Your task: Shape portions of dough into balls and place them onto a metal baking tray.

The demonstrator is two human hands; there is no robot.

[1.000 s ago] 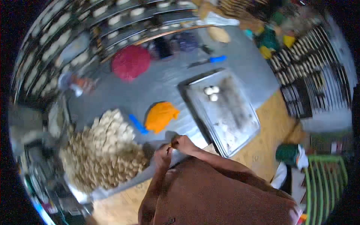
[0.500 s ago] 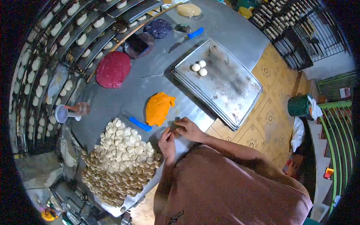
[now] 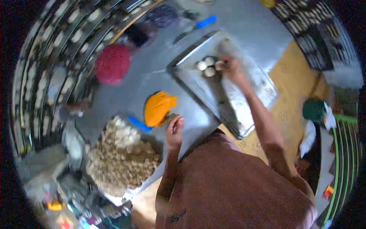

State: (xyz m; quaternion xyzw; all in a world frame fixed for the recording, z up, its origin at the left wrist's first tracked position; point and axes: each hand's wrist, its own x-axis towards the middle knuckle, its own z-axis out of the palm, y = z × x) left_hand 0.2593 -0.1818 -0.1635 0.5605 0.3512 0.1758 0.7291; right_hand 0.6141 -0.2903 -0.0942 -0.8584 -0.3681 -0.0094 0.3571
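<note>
My right hand (image 3: 232, 68) reaches over the top metal tray (image 3: 244, 110), its fingers closed around a small white dough ball (image 3: 219, 65). Just left of that ball, three similar dough balls (image 3: 209, 71) sit close together on the tray. Near the table's front edge, my left hand (image 3: 174, 129) has its fingers curled in; whether anything is inside is hidden. Beside it lies a lump of orange dough (image 3: 158, 108). A blue-handled tool (image 3: 140, 124) rests left of the orange lump, and a large heap of small pale dough pieces (image 3: 126, 160) spreads to the lower left.
Round lumps of red dough (image 3: 113, 64) and dark purple dough (image 3: 162, 16) lie along the far left of the table (image 3: 133, 93). A knife with a blue handle (image 3: 206, 22) lies beyond the tray stack. Racks of shaped dough (image 3: 57, 38) line the left; another rack (image 3: 305, 23) stands far right.
My right hand has moved from beside my left hand out to the tray, bringing a dough ball next to the other three. My left hand stays near the orange dough. The view has shifted slightly.
</note>
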